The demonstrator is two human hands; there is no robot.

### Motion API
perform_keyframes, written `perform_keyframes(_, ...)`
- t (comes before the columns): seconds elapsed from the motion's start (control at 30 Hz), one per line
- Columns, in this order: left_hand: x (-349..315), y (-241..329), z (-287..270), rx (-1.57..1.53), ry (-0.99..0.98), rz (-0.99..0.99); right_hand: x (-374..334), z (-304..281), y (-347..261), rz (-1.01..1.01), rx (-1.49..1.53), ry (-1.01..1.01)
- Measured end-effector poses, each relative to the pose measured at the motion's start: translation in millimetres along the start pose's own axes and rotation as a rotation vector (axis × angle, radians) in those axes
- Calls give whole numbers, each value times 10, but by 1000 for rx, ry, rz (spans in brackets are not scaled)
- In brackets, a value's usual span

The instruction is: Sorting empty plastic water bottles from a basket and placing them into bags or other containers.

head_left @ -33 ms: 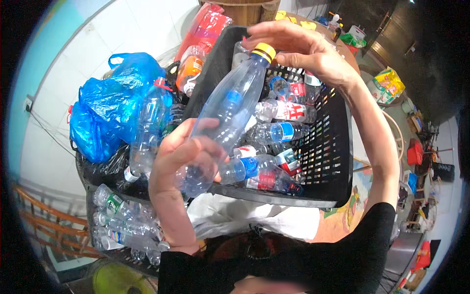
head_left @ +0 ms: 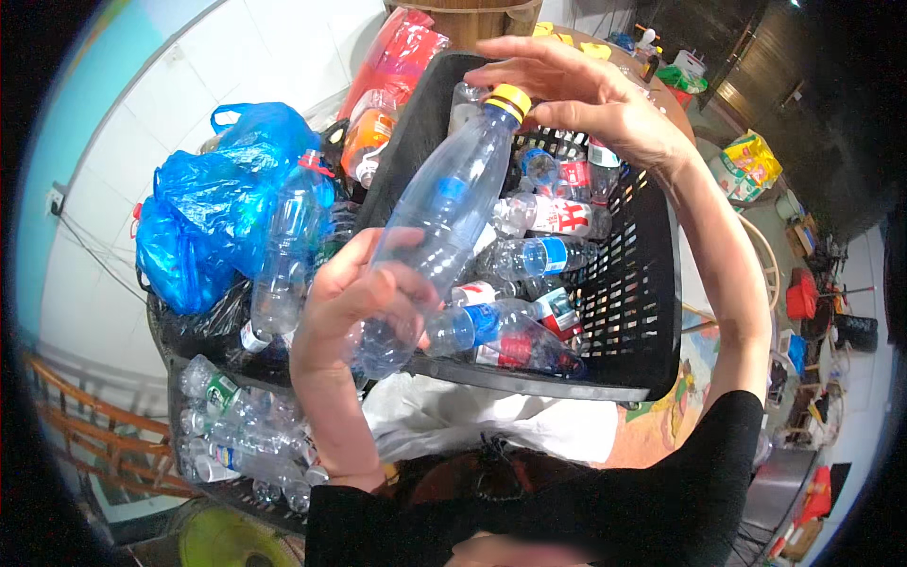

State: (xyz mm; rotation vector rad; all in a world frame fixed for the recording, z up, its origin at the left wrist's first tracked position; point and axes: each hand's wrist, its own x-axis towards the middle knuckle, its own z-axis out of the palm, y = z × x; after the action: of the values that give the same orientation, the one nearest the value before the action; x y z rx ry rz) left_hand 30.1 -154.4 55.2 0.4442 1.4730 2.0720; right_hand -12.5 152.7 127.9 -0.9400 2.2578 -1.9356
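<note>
My left hand (head_left: 354, 298) is wrapped round the lower part of a clear plastic bottle (head_left: 449, 189) with a yellow cap (head_left: 511, 99). The bottle is tilted, its cap end up and to the right; fingers show through its see-through wall. By the cap, my right hand (head_left: 586, 99) is open, thumb and fingers apart on either side of it. Whether the thumb touches the cap I cannot tell. Beneath both hands, a black plastic basket (head_left: 652, 312) holds several plastic bottles, among them one with a blue label (head_left: 539, 255) and one with a red-and-white label (head_left: 553, 215).
At left sit a blue plastic bag (head_left: 222, 198) and a big clear bottle with a red cap (head_left: 286, 246). A lower black crate (head_left: 274, 506) holds more clear bottles. White sheeting (head_left: 491, 420) lies under the basket's near edge. A red bag (head_left: 397, 52) stands behind.
The fingers of my right hand have spread slightly near the yellow cap. My left hand and the bottle have hardly moved.
</note>
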Motion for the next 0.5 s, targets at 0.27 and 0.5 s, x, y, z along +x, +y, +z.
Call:
perform_keyframes(0.27, 14, -83, 69, 141, 90, 99, 204, 16, -19, 347, -653, 46)
perform_keyframes(0.5, 84, -134, 199, 238, 138, 217, 71, -175, -205, 89, -15, -15)
